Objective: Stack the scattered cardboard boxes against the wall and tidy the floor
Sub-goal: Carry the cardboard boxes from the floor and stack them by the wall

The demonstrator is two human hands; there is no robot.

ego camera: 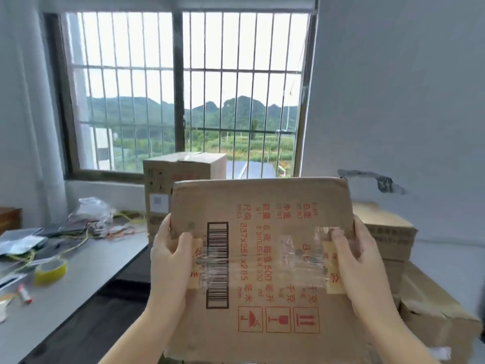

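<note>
hands (262, 261) grip box (262, 211) | print: "6 BOTTLES", "500", barcode (217, 265)

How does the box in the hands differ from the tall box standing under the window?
The held box is gripped on both sides by the left hand and right hand; the tall box stands untouched. The held box shows a barcode and red print; the tall box shows a white label. Both are brown cardboard, taped.

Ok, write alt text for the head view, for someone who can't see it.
Two hands, left hand and right hand, hold up a cardboard box with red print and a barcode, gripping its sides. Behind it are a barred window, another box and stacked boxes at the right wall; a cluttered table stands left.
</note>
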